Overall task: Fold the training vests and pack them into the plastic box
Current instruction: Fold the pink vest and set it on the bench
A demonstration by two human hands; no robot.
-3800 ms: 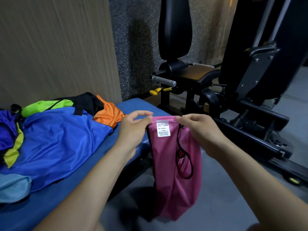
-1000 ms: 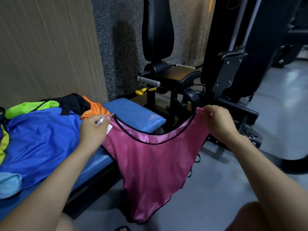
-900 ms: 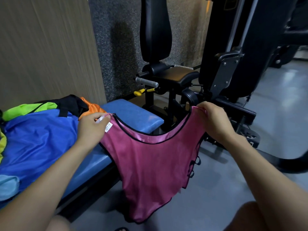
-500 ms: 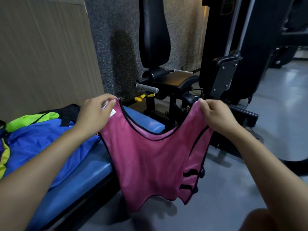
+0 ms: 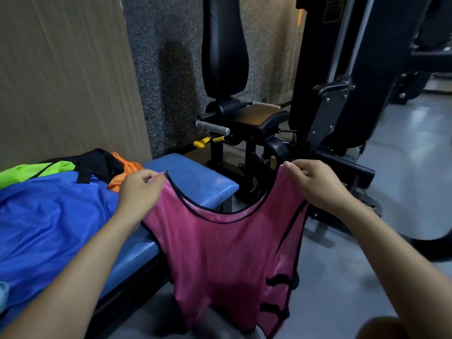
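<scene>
The person is holding a pink vest (image 5: 220, 253) spread out in the air, in front of the body and beside the end of a blue bench (image 5: 195, 182). The vest is hanging freely, its lower edge above the grey floor (image 5: 403, 192). Black trim is running along its neckline and armhole, and black straps are showing on its right side edge.

Hand positions:
- The left hand (image 5: 139, 192) is pinching the left shoulder strap of the vest, fingers curled closed around the fabric. This hand is positioned over the bench.
- The right hand (image 5: 315, 184) is pinching the right shoulder strap, fingers and thumb closed on the fabric. This hand is positioned over the floor, in front of a black gym machine (image 5: 330, 118).

The neckline is sagging in a curve between the two hands.

Other vests are lying on the bench to the left: a blue vest (image 5: 49, 228) is covering most of the padding, with a green vest (image 5: 29, 171), a black piece (image 5: 97, 162) and an orange vest (image 5: 122, 172) bunched behind it against a wood-grain wall panel (image 5: 61, 81). The far end of the bench padding is lying uncovered.

The gym machine is standing beyond the bench, with a black backrest, a seat pad and yellow adjustment handles (image 5: 208, 141).
</scene>
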